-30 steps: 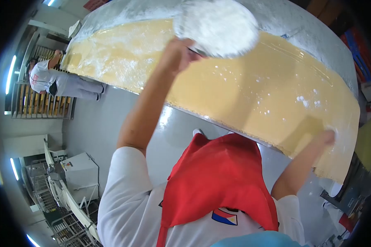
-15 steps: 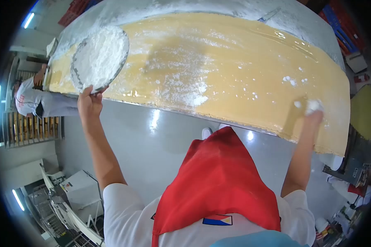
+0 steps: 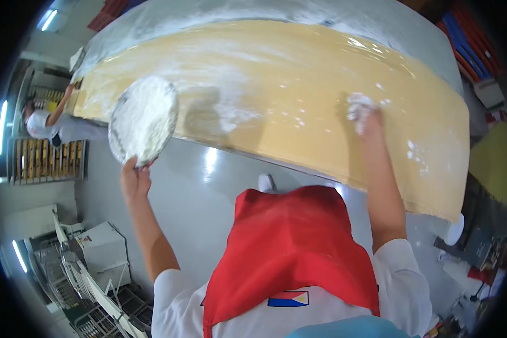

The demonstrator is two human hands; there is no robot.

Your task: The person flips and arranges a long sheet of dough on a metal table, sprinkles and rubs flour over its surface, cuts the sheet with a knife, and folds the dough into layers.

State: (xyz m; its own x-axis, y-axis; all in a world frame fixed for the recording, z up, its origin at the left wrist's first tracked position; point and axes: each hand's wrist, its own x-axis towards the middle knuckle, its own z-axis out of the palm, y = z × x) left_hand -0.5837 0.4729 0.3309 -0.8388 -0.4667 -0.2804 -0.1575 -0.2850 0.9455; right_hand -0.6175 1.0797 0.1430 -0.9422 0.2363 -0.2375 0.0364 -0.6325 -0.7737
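Note:
My left hand (image 3: 136, 181) grips the lower rim of a round pan (image 3: 114, 125), with fingers on its edge. White flour (image 3: 145, 115) covers the inside of this pan, which is held tilted over the dough's front edge. A broad yellow sheet of dough (image 3: 304, 73) spreads across the long table. My right hand (image 3: 367, 115), its fingers white with flour, is spread on or just above the dough, right of the middle. Streaks and specks of flour lie on the sheet around it.
The floury grey table top (image 3: 388, 34) shows beyond the dough. Another person (image 3: 45, 121) reaches to the table's far left end, near a rack (image 3: 45, 160). Red and blue crates (image 3: 467, 42) stand at the upper right. White machinery (image 3: 104, 253) is at the lower left.
My right hand has moved left and away from me across the dough. The pan in my left hand has come nearer to me. Flour streaks in the middle look more smeared.

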